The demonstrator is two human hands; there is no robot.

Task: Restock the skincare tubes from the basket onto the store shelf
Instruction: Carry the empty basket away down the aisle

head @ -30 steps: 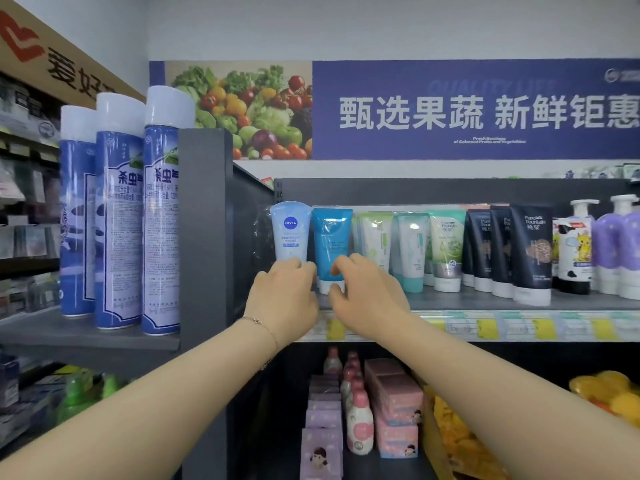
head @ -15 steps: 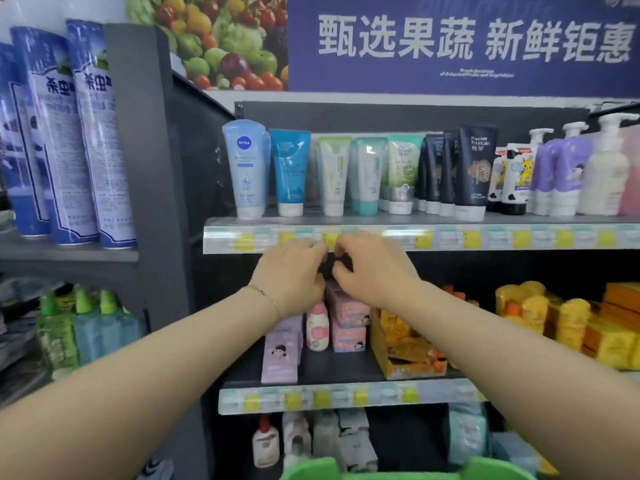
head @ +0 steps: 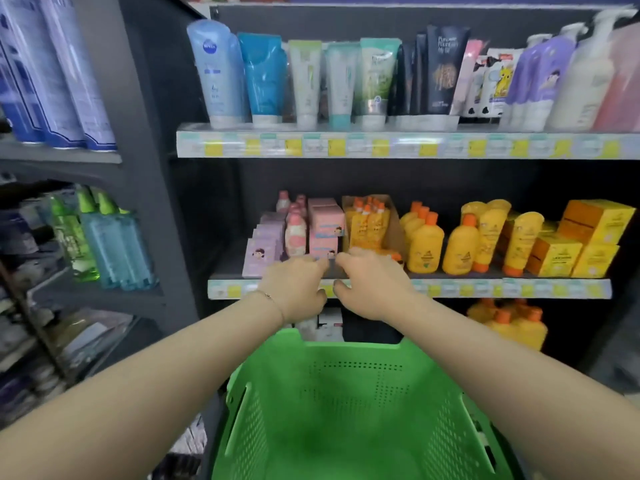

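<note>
Skincare tubes stand cap-down in a row on the upper shelf [head: 398, 144]: a pale blue tube [head: 214, 74] at the far left, then a teal blue tube [head: 264, 77], white-green tubes [head: 341, 81] and dark tubes [head: 441, 69]. A green perforated basket [head: 346, 410] sits low in front of me, and I see no tubes inside it. My left hand [head: 294, 287] and my right hand [head: 370, 284] hover side by side in front of the lower shelf's edge, above the basket's far rim. Both have loosely curled fingers and hold nothing.
The lower shelf [head: 485, 289] carries pink and lilac boxes [head: 325, 230] and yellow bottles [head: 426, 244]. Pump bottles [head: 540, 81] fill the upper shelf's right end. To the left, past a dark upright panel [head: 149, 168], stand blue spray cans [head: 62, 81] and green bottles [head: 100, 237].
Both hands have come down from the tubes on the upper shelf to the lower shelf's edge. My view has tilted downward, and the green basket has come into sight.
</note>
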